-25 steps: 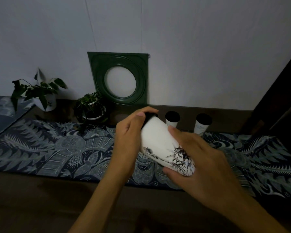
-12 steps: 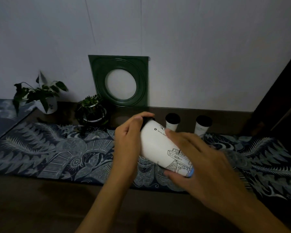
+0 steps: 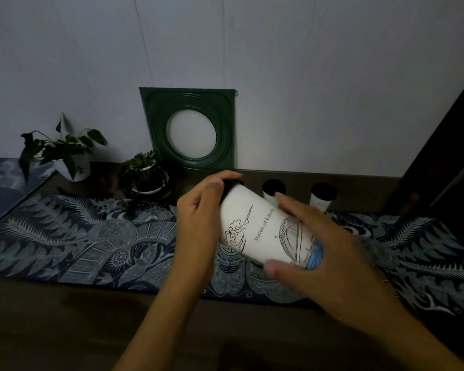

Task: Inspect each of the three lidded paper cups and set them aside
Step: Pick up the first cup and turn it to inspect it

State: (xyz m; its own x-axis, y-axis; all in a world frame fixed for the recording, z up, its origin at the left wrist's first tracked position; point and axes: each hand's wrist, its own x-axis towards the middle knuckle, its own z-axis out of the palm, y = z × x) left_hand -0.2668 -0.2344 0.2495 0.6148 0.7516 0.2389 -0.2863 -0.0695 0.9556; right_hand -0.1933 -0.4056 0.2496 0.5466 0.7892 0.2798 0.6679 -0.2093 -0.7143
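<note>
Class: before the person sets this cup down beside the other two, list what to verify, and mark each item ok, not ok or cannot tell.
1. Held cup supported by both hands: left hand, right hand. Ok.
2. Black lid seated: cannot tell, fingers cover it.
3. Cup upright: not ok, tilted, lid end away.
4. Two waiting cups standing upright by the wall: ok.
5. Contents: cannot tell.

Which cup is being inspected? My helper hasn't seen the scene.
In front of the green square frame by the wall, above the patterned runner, the left hand and right hand hold the tilted cup. Unlike the two upright cups behind, it reads "Statue of Liberty".
</note>
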